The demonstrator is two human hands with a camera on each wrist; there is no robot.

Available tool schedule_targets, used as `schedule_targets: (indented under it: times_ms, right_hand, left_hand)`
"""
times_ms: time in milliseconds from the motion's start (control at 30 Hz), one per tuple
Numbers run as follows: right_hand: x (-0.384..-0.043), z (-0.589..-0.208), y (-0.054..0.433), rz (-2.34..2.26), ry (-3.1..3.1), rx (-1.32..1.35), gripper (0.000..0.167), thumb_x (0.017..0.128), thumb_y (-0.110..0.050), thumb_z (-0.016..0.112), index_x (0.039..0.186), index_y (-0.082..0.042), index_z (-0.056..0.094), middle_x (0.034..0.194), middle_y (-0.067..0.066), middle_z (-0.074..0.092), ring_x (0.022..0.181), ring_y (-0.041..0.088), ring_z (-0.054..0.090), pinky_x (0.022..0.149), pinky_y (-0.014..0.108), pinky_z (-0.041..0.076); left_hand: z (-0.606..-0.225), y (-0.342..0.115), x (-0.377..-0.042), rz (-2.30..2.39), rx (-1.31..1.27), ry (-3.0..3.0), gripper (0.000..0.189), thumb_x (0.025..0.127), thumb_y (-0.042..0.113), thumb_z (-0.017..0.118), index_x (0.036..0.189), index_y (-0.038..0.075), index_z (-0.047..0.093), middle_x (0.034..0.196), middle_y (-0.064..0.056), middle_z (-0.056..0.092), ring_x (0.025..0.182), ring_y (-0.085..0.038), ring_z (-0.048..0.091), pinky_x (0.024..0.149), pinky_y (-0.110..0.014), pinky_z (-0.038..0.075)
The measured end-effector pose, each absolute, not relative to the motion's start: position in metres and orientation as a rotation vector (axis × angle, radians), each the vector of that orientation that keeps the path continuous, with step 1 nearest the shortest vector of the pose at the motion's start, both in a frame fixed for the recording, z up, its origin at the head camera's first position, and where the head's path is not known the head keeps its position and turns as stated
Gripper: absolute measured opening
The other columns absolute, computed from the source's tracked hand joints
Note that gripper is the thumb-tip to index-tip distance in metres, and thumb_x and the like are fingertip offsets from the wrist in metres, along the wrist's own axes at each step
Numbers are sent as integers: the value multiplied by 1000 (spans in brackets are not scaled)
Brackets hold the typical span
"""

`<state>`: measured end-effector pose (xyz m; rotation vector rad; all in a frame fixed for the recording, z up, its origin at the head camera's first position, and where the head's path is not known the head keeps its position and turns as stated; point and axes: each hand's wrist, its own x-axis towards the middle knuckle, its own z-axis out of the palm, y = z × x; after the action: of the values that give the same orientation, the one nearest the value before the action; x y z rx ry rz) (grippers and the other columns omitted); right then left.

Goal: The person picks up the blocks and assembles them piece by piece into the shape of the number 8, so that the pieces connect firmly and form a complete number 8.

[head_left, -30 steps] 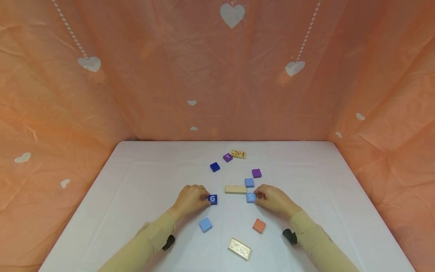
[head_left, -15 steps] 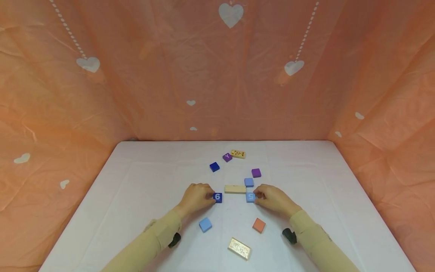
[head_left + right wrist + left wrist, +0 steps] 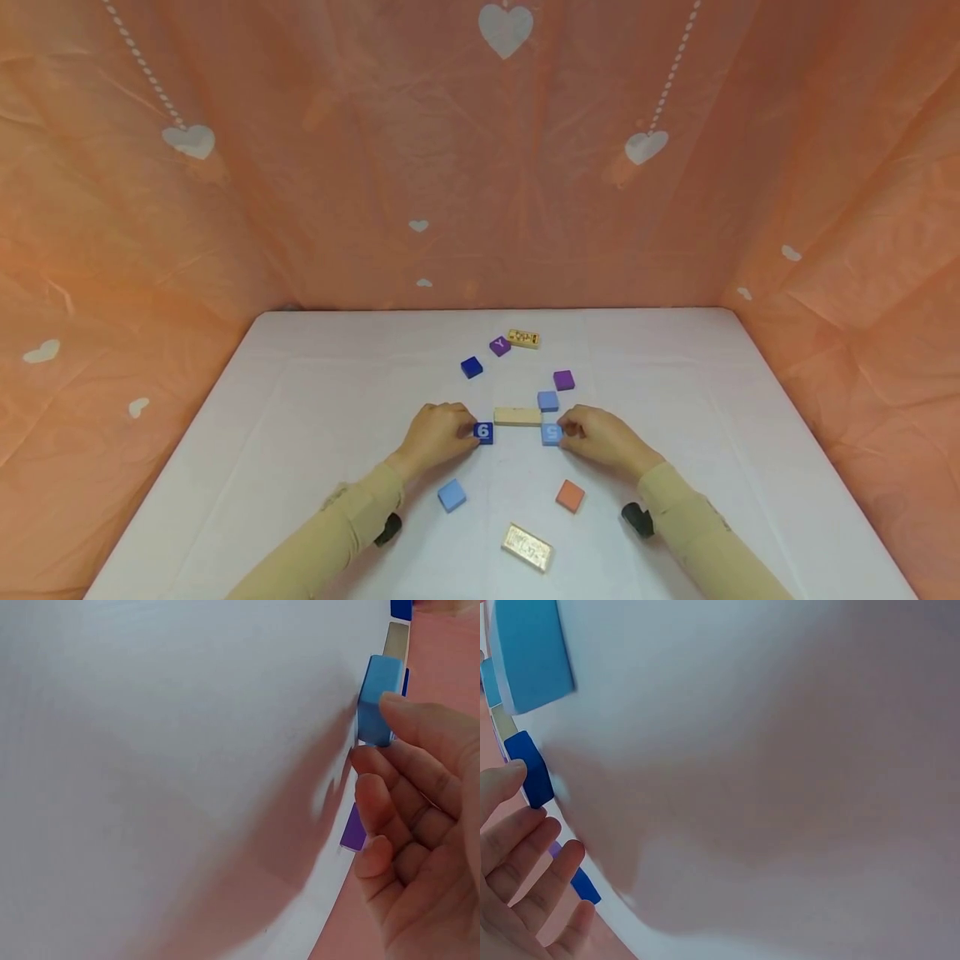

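My left hand (image 3: pixel 438 437) pinches a dark blue square tile (image 3: pixel 483 433) marked with a white digit, 6 or 9, between thumb and fingers. In the left wrist view the thumb presses one edge of this dark blue tile (image 3: pixel 531 771). My right hand (image 3: pixel 602 435) pinches a light blue tile (image 3: pixel 551 434) with a white 5 that appears upside down. The same light blue tile (image 3: pixel 379 697) shows between thumb and forefinger in the right wrist view. A plain wooden block (image 3: pixel 517 417) lies between the two tiles, slightly farther back, its ends near both.
Behind lie a plain light blue tile (image 3: pixel 548 402), two purple tiles (image 3: pixel 564 380), a dark blue tile (image 3: pixel 472 367) and a gold bar (image 3: pixel 523 338). Nearer me are a light blue tile (image 3: pixel 452 495), an orange tile (image 3: pixel 570 496) and another gold bar (image 3: pixel 527 547). Orange curtains surround the white table (image 3: pixel 315 367).
The left hand has slid its dark blue tile rightward and slightly away from me, up near the wooden block's left end. The right hand keeps its grip on the light blue tile in place.
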<state>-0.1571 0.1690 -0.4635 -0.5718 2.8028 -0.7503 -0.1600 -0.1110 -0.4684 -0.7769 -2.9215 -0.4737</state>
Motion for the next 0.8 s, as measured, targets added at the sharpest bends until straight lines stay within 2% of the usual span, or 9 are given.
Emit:
schedule_targets:
  times_ms: [267, 800]
  right_hand:
    - [-157, -465, 170, -740, 2813, -591, 23, 83, -19, 68, 103, -8, 66, 86, -4, 62, 75, 8, 50, 73, 26, 49]
    - [-157, -466, 170, -739, 2821, -575, 23, 83, -19, 69, 103, -8, 66, 87, -3, 63, 75, 8, 50, 72, 26, 48]
  left_hand:
    - [-466, -109, -160, -532, -771, -2923, 26, 76, 27, 74, 94, 9, 72, 91, -4, 71, 83, -19, 67, 76, -38, 51]
    - [-463, -107, -160, -481, -757, -2968, 27, 78, 28, 73, 97, 9, 71, 94, -4, 71, 86, -20, 66, 77, -38, 52]
